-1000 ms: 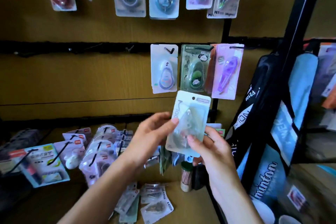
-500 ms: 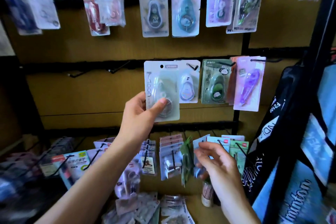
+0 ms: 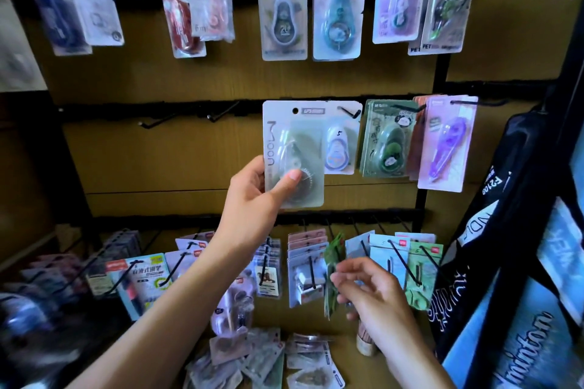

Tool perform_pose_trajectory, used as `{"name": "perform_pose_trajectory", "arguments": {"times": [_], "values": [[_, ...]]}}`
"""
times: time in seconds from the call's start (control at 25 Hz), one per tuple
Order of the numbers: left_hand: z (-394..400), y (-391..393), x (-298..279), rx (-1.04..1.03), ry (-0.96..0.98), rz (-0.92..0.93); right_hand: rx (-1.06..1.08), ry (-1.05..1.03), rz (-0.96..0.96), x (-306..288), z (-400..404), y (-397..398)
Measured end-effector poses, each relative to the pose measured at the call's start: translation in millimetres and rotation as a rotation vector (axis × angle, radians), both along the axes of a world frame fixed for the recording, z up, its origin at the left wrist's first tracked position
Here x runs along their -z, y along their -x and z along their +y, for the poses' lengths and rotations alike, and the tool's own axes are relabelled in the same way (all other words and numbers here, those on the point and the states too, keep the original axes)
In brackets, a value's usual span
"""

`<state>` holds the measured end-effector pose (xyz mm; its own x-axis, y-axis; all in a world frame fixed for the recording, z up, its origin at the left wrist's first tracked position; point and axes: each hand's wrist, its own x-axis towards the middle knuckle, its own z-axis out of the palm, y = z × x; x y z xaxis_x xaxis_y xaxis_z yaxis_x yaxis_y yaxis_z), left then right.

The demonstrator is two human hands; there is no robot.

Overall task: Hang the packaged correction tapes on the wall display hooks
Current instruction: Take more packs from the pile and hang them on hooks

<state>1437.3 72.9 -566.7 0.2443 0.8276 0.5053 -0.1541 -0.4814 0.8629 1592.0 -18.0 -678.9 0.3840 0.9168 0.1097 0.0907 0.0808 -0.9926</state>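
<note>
The left hand (image 3: 252,199) pinches a packaged correction tape (image 3: 293,153) by its lower left corner, thumb pressed on the clear blister front and the fingers behind the card. The pack stands upright against the wooden display wall (image 3: 158,151), its punched hole at the top level with the middle black rail (image 3: 126,109). Just up and left of the grip, 2 bare hooks (image 3: 158,121) jut from that rail. Directly right of the held pack, partly covered by its edge, hangs a white pack with a pale blue tape (image 3: 339,148); further right hang a green pack (image 3: 390,144) and a purple pack (image 3: 445,148).

The right hand (image 3: 369,290) sits low, below and right of the grip, fingers loosely curled and partly spread, touching a thin green pack (image 3: 331,275) on the bottom row of hooks; whether it actually pinches that pack I cannot tell. Beneath both forearms, loose packs (image 3: 268,360) lie heaped on the shelf. Above the grip, the top row carries more hanging packs (image 3: 281,12), somewhat blurred.
</note>
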Motion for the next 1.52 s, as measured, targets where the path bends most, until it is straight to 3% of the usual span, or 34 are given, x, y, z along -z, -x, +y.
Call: {"name": "perform_pose_trajectory", "arguments": {"times": [0.4,0.76,1.16,1.28,1.4,1.52], "values": [[4,0,7,-0.068,0.062,-0.086,-0.014,0.022,-0.004,-1,-3,-4],[0,-6,4,-0.070,0.077,-0.032,-0.040,0.036,0.027,-1,-1,-2],[62,-30,-3,-0.174,0.321,0.044,-0.060,0.060,-0.004,6,5,-3],[73,-37,-1,-0.193,0.366,-0.009,-0.029,0.074,-0.025,10,7,-5],[48,-25,36,-0.235,0.392,-0.117,0.026,0.115,-0.081,30,12,-16],[-12,-2,133,-0.302,0.378,-0.169,0.035,0.188,-0.175,65,24,-24]]}}
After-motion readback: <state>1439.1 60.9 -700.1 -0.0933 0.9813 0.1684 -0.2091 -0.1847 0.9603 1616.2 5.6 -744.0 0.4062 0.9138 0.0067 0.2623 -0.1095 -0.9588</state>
